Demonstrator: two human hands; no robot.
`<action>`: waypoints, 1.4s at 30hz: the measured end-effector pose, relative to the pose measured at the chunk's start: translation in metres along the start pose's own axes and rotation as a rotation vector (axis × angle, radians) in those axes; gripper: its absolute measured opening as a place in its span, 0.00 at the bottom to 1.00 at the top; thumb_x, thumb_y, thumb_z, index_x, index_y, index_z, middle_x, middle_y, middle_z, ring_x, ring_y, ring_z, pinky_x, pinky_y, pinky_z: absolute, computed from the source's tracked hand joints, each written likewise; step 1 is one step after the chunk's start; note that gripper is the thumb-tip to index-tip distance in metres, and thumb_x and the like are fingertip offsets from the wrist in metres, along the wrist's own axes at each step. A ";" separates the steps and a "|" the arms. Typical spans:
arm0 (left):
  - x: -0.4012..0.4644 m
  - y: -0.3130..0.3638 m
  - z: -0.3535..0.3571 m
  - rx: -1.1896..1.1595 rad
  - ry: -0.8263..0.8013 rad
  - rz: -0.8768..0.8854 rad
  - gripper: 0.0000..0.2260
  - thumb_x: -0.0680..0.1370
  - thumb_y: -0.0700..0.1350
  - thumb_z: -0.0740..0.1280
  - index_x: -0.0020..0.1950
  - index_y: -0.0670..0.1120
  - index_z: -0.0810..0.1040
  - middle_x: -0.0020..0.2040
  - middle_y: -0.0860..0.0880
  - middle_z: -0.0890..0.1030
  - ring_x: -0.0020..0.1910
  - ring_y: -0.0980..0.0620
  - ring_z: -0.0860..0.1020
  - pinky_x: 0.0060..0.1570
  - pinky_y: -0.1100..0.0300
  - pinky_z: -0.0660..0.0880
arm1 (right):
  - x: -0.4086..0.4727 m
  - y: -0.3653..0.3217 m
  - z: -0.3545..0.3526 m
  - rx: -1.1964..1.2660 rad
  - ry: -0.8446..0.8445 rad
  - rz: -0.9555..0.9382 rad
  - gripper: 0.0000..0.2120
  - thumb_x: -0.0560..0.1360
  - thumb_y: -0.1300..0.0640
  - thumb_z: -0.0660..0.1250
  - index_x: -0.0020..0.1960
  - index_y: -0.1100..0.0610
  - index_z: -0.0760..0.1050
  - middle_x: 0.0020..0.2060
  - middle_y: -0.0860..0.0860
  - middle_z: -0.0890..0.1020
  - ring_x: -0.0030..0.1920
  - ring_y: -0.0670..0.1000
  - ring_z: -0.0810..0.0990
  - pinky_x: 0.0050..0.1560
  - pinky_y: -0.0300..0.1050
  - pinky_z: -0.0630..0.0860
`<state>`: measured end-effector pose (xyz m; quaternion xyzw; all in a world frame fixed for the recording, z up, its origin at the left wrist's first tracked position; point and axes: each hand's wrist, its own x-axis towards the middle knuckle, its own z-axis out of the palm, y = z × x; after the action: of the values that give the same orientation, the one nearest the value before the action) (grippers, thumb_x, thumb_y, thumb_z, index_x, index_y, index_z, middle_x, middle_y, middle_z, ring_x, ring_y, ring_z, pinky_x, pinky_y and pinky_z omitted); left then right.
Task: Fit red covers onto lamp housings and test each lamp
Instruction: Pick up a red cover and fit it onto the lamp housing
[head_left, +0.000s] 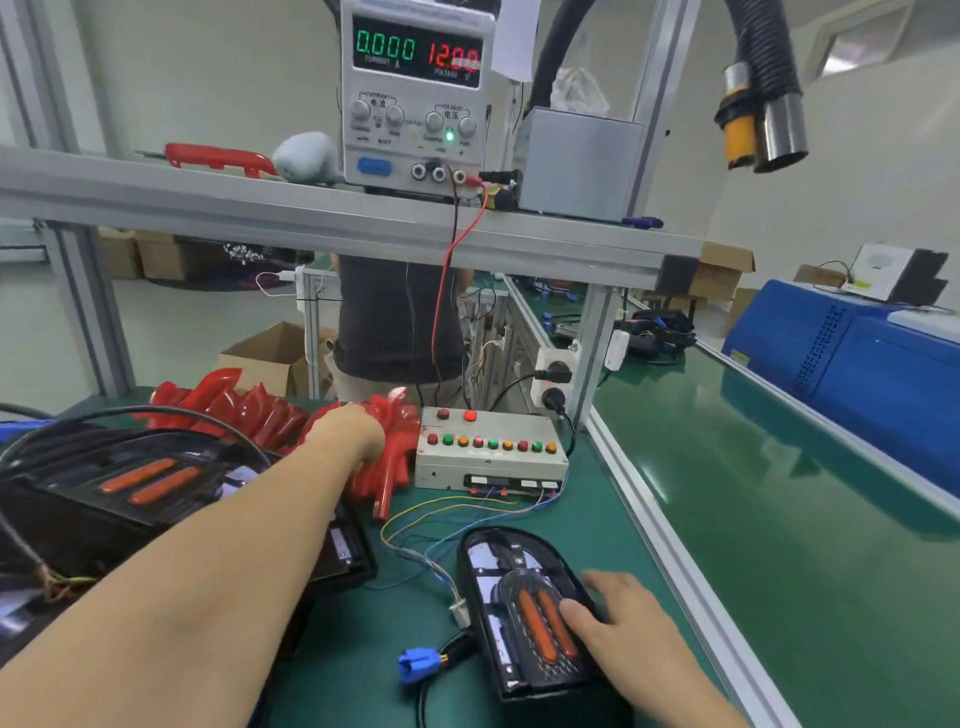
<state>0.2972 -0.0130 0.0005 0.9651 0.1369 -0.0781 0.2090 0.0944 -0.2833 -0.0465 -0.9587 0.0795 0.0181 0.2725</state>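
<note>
A black lamp housing (511, 613) with two orange strips lies uncovered on the green mat in front of me. My right hand (618, 618) rests on its right side, fingers spread and fairly straight. My left hand (350, 431) reaches far forward into a row of stacked red covers (249, 413); its fingers are hidden among the covers, so the grip is unclear. More black housings (140, 488) are piled at the left under my forearm. A blue connector (418, 665) on a black cable lies loose beside the near housing.
A grey test box (491, 452) with coloured buttons sits behind the housing, thin wires running from it. The power supply (418, 93) on the shelf reads 0.000 A and 12.00 V. A green conveyor (779, 493) runs along the right. Another person stands behind the bench.
</note>
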 end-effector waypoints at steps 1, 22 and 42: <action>-0.004 0.002 -0.004 -0.109 -0.008 -0.001 0.14 0.71 0.34 0.68 0.57 0.36 0.76 0.42 0.40 0.80 0.44 0.43 0.82 0.47 0.52 0.80 | -0.002 -0.003 -0.002 -0.036 0.062 -0.028 0.25 0.78 0.42 0.61 0.72 0.49 0.66 0.69 0.48 0.69 0.69 0.48 0.67 0.68 0.45 0.64; -0.192 0.048 0.012 -0.953 -0.514 0.468 0.11 0.75 0.51 0.69 0.49 0.45 0.82 0.40 0.50 0.83 0.33 0.57 0.76 0.35 0.64 0.75 | -0.047 -0.056 -0.025 0.066 0.477 -0.478 0.17 0.78 0.46 0.57 0.67 0.43 0.65 0.26 0.43 0.70 0.28 0.48 0.71 0.31 0.43 0.64; -0.141 0.031 0.080 -1.413 -0.653 -0.128 0.06 0.76 0.37 0.57 0.41 0.40 0.71 0.30 0.45 0.73 0.25 0.49 0.74 0.24 0.60 0.76 | -0.083 -0.034 0.021 -0.169 0.185 -0.486 0.26 0.81 0.44 0.52 0.78 0.44 0.53 0.63 0.46 0.76 0.57 0.55 0.77 0.54 0.49 0.73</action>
<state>0.1649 -0.1068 -0.0307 0.5214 0.1413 -0.2645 0.7989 0.0184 -0.2319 -0.0404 -0.9666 -0.1300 -0.1289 0.1794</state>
